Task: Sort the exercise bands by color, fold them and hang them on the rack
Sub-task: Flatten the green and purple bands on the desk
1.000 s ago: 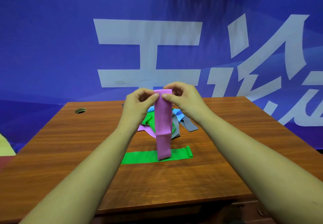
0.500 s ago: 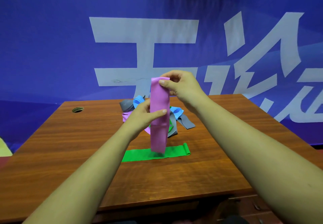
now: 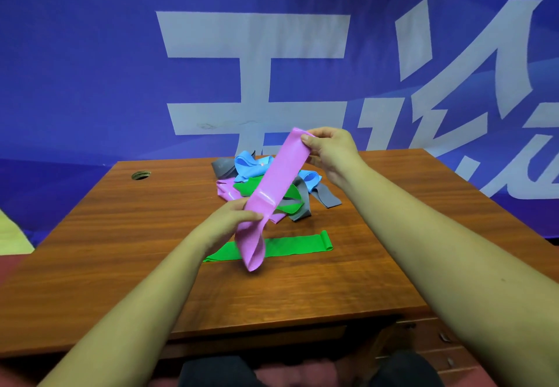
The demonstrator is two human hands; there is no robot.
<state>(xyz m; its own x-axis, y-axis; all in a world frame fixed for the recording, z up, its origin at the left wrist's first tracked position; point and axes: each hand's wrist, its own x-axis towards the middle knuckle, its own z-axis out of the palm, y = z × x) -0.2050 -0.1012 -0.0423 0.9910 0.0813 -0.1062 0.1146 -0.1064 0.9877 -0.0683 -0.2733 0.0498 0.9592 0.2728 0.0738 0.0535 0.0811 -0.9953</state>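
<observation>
A purple exercise band point(image 3: 278, 181) slants in the air above the wooden table point(image 3: 121, 235). My right hand point(image 3: 331, 150) pinches its upper end. My left hand point(image 3: 233, 220) grips it lower down, and its free end droops toward the table. Beneath it a green band point(image 3: 290, 244) lies flat and stretched out on the table. Behind that sits a tangled pile of bands point(image 3: 272, 184) in blue, grey, green and purple. No rack is in view.
A round cable hole point(image 3: 141, 174) is in the table's far left corner. A blue banner with large white characters point(image 3: 257, 63) stands right behind the table. Drawers point(image 3: 435, 341) show under the table's front right edge.
The purple band went from hanging upright to slanting. My left hand slid down from its top end to its lower part, and my right hand moved right and up with the top end.
</observation>
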